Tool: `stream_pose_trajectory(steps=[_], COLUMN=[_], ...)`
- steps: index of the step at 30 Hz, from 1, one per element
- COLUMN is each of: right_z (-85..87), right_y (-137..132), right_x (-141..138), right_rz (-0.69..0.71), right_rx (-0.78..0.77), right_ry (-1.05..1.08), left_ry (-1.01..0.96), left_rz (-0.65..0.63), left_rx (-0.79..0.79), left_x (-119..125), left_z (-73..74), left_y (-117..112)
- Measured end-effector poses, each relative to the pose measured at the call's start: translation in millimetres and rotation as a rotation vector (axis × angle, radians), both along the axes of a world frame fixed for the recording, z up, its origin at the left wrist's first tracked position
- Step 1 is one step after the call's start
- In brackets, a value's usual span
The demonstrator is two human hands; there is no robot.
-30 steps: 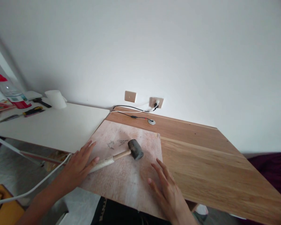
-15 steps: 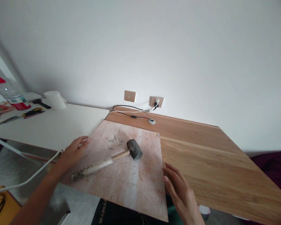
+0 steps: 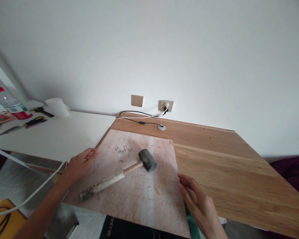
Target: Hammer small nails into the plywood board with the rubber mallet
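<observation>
A thin, pinkish-brown wooden board (image 3: 139,196) lies partly on the wooden desk, its near end jutting past the front edge. My left hand (image 3: 82,166) grips the board's left edge with curled fingers. At the opposite edge, my right hand (image 3: 195,194) is closed on the board, fingertips and thumb at its rim. A rubber mallet (image 3: 148,160) with a black head and a worn, pale handle rests diagonally on the board. Behind it lie several small silvery nails or screws (image 3: 124,149), too small to tell which.
The wooden desk (image 3: 226,172) stands against the wall, with cables near a socket (image 3: 165,106). On the white table (image 3: 89,127) at left are a bottle (image 3: 15,106), a paper roll (image 3: 57,107) and a screwdriver (image 3: 35,121). A white cable (image 3: 37,191) hangs at lower left.
The board has moved slightly right and toward me, carrying the mallet. The small metal pieces have shifted on it. My left hand has closed in on the left edge; my right hand has moved right.
</observation>
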State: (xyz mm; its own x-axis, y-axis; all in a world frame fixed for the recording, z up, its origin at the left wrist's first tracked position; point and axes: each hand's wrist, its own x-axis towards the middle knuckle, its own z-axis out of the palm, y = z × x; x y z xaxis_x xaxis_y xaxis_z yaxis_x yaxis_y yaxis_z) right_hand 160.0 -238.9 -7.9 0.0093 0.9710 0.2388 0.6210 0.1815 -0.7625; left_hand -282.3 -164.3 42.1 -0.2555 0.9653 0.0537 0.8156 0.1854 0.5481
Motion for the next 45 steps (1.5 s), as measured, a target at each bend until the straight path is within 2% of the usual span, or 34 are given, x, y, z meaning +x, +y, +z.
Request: stream_pose_trajectory(steps=[4,7,15,18,24,27,30,32,34,37,41,43,45], right_z=[-0.3,-0.4,2.3,-0.3,-1.9,3.0,9.4,14.0,19.7,30.5,37.3,33.5,27.7], right_y=[-4,-10,-35,-46,-58,-57,-57,-60,-66,-71,-58,-48,-41], right_x=[26,48,117,135,150,148,142,130,108,63,14,2,-5], right_rz=[-0.085,-0.195,-0.385,-0.489,-0.529,-0.483,-0.523,-0.576,-0.549,-0.221,0.265,0.303,0.241], right_rx=[-0.03,-0.049,-0.173,-0.2,-0.171,-0.182,-0.143,-0.068,-0.015,-0.086,-0.202,-0.2,-0.183], right_ry=[0.003,0.024,0.07,0.041,-0.04,-0.061,-0.164,-0.203,-0.174,-0.104,-0.127,-0.17,-0.203], left_ry=[0.006,-0.029,-0.221,-0.24,-0.143,-0.104,-0.075,-0.039,-0.008,0.034,0.098,0.129,0.165], left_rz=[-0.022,-0.086,-0.224,-0.233,-0.307,-0.348,-0.398,-0.492,-0.619,-0.774,-0.881,-0.901,-0.89], left_rx=[-0.009,0.012,0.079,0.105,0.176,0.209,0.289,0.339,0.353,0.343,0.324,0.302,0.284], left_x=[22,44,95,105,106,105,112,121,132,150,168,174,178], left_z=[0.6,-2.0,-17.0,-26.5,-39.6,-41.9,-40.1,-36.2,-30.9,-22.9,-17.5,-17.3,-18.3], left_y=[-11,-19,-42,-54,-61,-54,-48,-45,-41,-34,-26,-24,-23])
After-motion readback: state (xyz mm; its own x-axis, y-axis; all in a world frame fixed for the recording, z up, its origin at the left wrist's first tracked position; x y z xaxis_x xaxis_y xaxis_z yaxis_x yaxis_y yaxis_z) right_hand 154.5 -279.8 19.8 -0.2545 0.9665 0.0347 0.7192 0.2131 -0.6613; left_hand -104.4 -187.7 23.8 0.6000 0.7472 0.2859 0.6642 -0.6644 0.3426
